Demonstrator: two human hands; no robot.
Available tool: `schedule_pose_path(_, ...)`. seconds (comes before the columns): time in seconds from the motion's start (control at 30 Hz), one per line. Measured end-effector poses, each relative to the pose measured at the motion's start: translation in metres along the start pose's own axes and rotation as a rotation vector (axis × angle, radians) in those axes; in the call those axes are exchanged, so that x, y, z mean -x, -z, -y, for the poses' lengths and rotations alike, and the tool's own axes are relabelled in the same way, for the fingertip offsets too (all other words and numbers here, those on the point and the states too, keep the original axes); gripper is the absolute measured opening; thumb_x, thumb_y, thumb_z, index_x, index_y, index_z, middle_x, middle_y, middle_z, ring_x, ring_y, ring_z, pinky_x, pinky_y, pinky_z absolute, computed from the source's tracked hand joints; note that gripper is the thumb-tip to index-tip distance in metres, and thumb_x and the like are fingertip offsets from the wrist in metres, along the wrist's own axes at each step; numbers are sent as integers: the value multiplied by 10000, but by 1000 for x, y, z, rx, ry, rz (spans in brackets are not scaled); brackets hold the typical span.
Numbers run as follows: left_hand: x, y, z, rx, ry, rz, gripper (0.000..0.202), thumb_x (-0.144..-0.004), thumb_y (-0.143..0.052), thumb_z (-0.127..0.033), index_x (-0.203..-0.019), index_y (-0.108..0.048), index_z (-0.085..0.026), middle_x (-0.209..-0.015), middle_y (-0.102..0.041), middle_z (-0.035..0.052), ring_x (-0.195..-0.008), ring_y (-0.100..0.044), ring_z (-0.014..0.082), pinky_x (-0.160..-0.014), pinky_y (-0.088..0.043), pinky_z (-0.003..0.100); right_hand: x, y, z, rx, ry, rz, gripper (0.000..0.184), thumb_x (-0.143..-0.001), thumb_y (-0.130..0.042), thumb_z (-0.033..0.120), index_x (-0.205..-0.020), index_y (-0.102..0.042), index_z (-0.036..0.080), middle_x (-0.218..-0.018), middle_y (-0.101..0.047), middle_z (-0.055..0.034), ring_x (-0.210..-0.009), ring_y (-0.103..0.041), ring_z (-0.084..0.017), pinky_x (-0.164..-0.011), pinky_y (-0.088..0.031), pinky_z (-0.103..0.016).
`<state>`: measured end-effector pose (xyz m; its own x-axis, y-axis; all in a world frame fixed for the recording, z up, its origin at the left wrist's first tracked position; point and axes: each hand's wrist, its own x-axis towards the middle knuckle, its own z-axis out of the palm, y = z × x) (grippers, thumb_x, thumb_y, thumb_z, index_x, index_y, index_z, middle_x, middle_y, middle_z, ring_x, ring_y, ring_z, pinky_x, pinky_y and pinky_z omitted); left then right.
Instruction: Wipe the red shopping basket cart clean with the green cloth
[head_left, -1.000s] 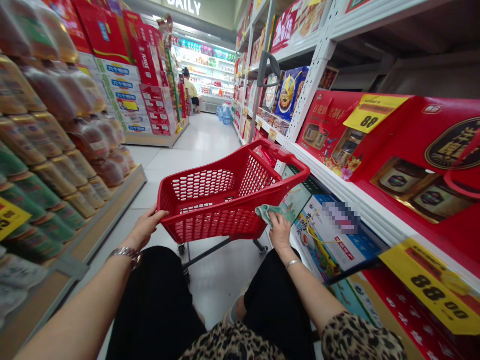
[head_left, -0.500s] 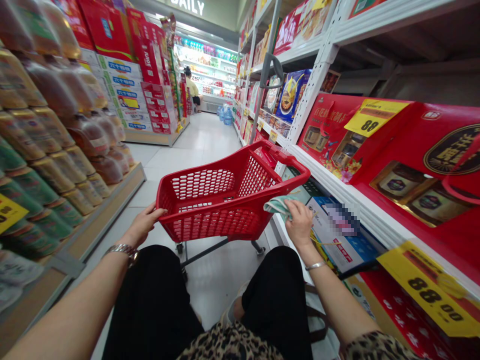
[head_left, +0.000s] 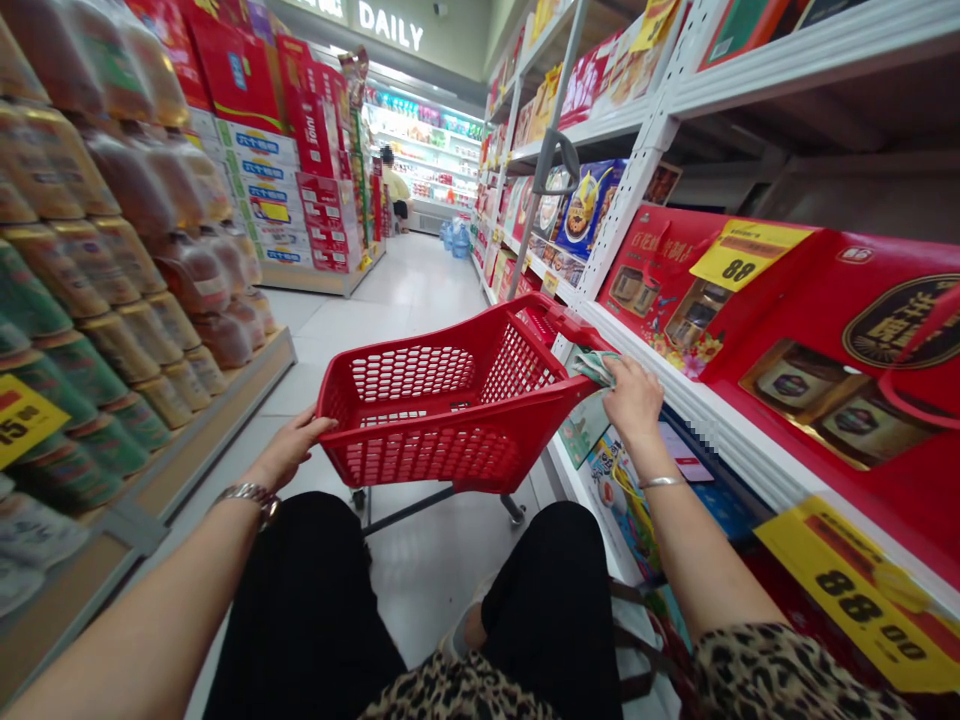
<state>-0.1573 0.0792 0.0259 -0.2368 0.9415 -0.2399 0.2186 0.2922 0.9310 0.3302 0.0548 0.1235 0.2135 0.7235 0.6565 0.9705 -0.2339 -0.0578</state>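
My left hand (head_left: 289, 452) grips the near left corner of a red plastic shopping cart (head_left: 450, 405) standing in a shop aisle. My right hand (head_left: 632, 398) is closed on a pale green cloth (head_left: 596, 366) and presses it against the edge of the white shelf (head_left: 690, 395) on the right, just beside the cart's right rim. Boxed goods (head_left: 622, 490) stand on the low shelf under my right forearm. I am crouched, with my knees in black trousers below the cart.
Rows of large bottles (head_left: 112, 290) fill the shelves on the left. Red gift boxes (head_left: 810, 330) with yellow price tags (head_left: 741, 254) line the right shelf. Another person (head_left: 397, 190) stands far down the aisle near water jugs (head_left: 459, 236).
My right hand has risen with the cloth from the boxes on the low shelf up to the white shelf edge. The left hand has stayed on the cart.
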Motion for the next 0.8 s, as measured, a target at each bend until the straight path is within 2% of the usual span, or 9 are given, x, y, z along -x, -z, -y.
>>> schedule_pose_path(0.13,-5,4,-3,-7,19,18,552,-672,-587,-443,-1194,-626,-270,-1208,-696,66,-1135,-587,306,-957,-417,500,14,14,26,18,89,68,523,-807,-530,80,-1246,-709,301,-1336,-639,-82,-948,-501,-261,-788,-348,-390)
schedule_pose_path(0.3,-10,8,-4,-9,33,32,605,-640,-591,-454,-1226,-610,-302,-1221,-694,48,-1149,-574,296,-921,-431,468,36,27,73,69,186,200,496,-857,-512,108,-1278,-681,308,-1366,-620,-82,-1014,-480,-282,-819,-345,-406)
schedule_pose_path(0.5,-15,11,-1,-12,34,47,624,-637,-595,-456,-1245,-596,-316,-1200,-705,38,-1144,-571,289,-841,-432,403,71,28,135,10,367,350,486,-929,-457,115,-1331,-638,320,-1374,-611,-73,-1020,-491,-266,-827,-353,-397)
schedule_pose_path(0.67,-19,14,3,3,32,41,612,-626,-598,-461,-1218,-605,-306,-1108,-720,16,-1061,-598,263,-783,-430,365,92,14,167,-93,479,336,506,-932,-462,94,-1355,-623,320,-1380,-616,-68,-977,-499,-242,-810,-363,-379)
schedule_pose_path(0.8,-25,19,4,24,27,41,598,-596,-624,-467,-1174,-633,-314,-1025,-725,17,-1010,-618,262,-760,-441,364,97,11,159,-220,541,197,571,-871,-485,40,-1318,-657,350,-1373,-637,-27,-969,-499,-225,-805,-360,-362)
